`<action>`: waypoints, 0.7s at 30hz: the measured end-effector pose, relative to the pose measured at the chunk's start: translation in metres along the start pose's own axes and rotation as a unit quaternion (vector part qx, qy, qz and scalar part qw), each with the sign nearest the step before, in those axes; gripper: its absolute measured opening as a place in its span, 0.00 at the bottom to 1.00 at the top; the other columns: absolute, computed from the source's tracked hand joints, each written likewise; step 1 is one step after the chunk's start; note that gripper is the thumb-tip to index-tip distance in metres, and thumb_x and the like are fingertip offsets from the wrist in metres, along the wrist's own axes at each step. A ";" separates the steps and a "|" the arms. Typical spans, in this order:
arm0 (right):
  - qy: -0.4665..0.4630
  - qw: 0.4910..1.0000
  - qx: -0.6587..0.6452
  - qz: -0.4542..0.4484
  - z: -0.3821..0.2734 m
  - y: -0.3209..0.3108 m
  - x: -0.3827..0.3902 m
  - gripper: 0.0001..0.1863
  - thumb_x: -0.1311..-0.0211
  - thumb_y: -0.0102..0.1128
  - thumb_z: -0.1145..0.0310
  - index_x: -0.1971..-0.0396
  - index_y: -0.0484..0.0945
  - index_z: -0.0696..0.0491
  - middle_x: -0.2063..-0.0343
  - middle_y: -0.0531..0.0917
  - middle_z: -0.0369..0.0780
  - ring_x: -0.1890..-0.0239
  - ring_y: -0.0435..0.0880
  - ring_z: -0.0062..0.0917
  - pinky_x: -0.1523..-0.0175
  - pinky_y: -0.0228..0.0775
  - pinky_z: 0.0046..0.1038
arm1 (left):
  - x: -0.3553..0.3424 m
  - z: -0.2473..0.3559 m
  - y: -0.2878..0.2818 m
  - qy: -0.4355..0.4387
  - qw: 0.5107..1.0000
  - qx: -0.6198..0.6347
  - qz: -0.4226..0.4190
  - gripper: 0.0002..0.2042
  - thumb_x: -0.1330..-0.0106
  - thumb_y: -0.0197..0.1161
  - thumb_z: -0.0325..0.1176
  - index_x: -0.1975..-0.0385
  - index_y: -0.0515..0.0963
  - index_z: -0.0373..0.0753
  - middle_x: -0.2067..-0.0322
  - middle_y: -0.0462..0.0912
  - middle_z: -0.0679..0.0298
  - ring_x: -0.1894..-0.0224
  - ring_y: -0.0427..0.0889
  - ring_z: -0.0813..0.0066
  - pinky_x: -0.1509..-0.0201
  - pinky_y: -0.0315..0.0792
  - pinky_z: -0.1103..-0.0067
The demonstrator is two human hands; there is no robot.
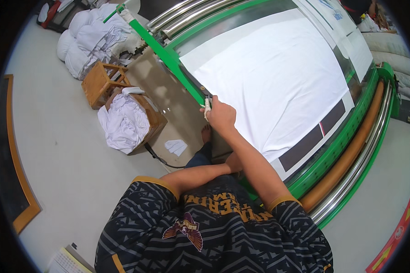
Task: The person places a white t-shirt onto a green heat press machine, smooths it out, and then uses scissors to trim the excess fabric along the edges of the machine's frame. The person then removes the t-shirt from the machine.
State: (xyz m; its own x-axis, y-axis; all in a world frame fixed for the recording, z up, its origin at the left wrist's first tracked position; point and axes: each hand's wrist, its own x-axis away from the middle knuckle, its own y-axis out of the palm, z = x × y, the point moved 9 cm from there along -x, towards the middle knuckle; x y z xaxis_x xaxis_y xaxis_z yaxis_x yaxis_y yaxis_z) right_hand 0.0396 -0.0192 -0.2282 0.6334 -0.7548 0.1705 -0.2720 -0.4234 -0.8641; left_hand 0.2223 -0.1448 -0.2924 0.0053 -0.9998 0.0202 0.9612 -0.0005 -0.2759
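Observation:
My right hand (219,113) is closed on scissors (207,102) with white-wrapped handles, at the near-left corner of the machine's bed by a green bar (168,59). A white fabric piece (278,68) lies rumpled over white paper with dark printed panels (307,139) along its near right edge. My left hand (233,163) reaches low beside the bed, under my right forearm; its fingers are hidden.
Green-framed machine with steel (187,18) and brown rollers (341,161). At left stand a wooden stool (95,84), a box of white cloth (123,123) and cloth bundles (82,41). A white scrap (175,146) and my bare foot (206,134) are on the floor.

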 end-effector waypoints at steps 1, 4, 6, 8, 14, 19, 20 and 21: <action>0.000 1.000 0.003 -0.005 -0.003 -0.002 0.000 0.29 0.32 0.73 0.39 0.56 0.82 0.53 0.80 0.88 0.45 0.76 0.90 0.44 0.69 0.79 0.47 | -0.001 -0.001 0.003 0.006 1.000 -0.002 -0.009 0.19 0.21 0.61 0.35 0.37 0.80 0.32 0.37 0.85 0.46 0.32 0.80 0.47 0.24 0.68 0.58; 0.001 1.000 -0.008 -0.010 -0.007 -0.014 0.007 0.29 0.31 0.71 0.38 0.58 0.81 0.54 0.78 0.88 0.45 0.74 0.91 0.46 0.68 0.80 0.48 | -0.004 -0.012 0.011 -0.040 0.996 0.033 -0.076 0.21 0.22 0.67 0.40 0.37 0.81 0.35 0.36 0.83 0.48 0.31 0.79 0.51 0.25 0.68 0.59; 0.023 0.999 -0.016 -0.033 -0.016 -0.033 0.014 0.30 0.29 0.70 0.37 0.56 0.82 0.54 0.77 0.89 0.46 0.72 0.92 0.46 0.67 0.80 0.48 | -0.006 -0.025 0.024 -0.034 0.995 0.017 -0.095 0.20 0.23 0.69 0.42 0.39 0.82 0.36 0.37 0.83 0.50 0.32 0.80 0.53 0.26 0.69 0.60; 0.022 0.999 -0.037 -0.024 -0.012 -0.039 0.026 0.35 0.36 0.75 0.34 0.49 0.84 0.53 0.75 0.90 0.45 0.71 0.92 0.47 0.66 0.81 0.46 | -0.007 -0.069 0.061 0.024 0.996 -0.049 -0.066 0.17 0.22 0.69 0.41 0.43 0.83 0.36 0.40 0.86 0.51 0.33 0.81 0.54 0.28 0.71 0.59; 0.104 0.987 -0.108 0.051 0.069 -0.106 0.113 0.43 0.44 0.81 0.29 0.41 0.84 0.50 0.71 0.91 0.48 0.67 0.93 0.51 0.62 0.82 0.48 | -0.019 -0.020 -0.015 -0.203 0.893 0.359 -0.179 0.13 0.19 0.66 0.35 0.44 0.83 0.35 0.56 0.91 0.55 0.60 0.92 0.66 0.57 0.85 0.71; 0.247 0.959 -0.077 0.112 0.156 -0.152 0.199 0.44 0.46 0.85 0.35 0.37 0.84 0.52 0.67 0.92 0.51 0.62 0.94 0.49 0.56 0.82 0.46 | -0.023 -0.007 -0.060 -0.230 0.894 0.267 -0.276 0.23 0.20 0.69 0.41 0.33 0.83 0.32 0.60 0.92 0.59 0.65 0.94 0.73 0.65 0.84 0.79; 0.257 0.956 -0.074 0.123 0.169 -0.155 0.213 0.45 0.46 0.85 0.35 0.37 0.84 0.52 0.66 0.92 0.51 0.61 0.94 0.49 0.55 0.82 0.46 | -0.028 -0.006 -0.084 -0.238 0.909 0.221 -0.260 0.23 0.21 0.71 0.44 0.37 0.87 0.31 0.60 0.93 0.59 0.66 0.94 0.73 0.65 0.84 0.79; 0.267 0.951 -0.071 0.136 0.181 -0.158 0.227 0.45 0.46 0.85 0.35 0.36 0.84 0.52 0.65 0.92 0.52 0.60 0.94 0.49 0.53 0.82 0.46 | -0.038 -0.008 -0.115 -0.225 0.943 0.147 -0.198 0.21 0.22 0.71 0.44 0.43 0.90 0.32 0.62 0.93 0.60 0.68 0.93 0.74 0.66 0.83 0.77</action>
State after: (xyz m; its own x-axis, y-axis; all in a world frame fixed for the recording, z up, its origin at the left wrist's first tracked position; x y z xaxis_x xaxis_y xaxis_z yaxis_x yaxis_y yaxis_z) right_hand 0.3572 -0.0326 -0.1382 0.0779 -0.9772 0.1975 -0.4925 -0.2099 -0.8446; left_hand 0.1094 -0.1072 -0.2689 -0.3166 -0.8121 0.4902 0.9471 -0.2995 0.1156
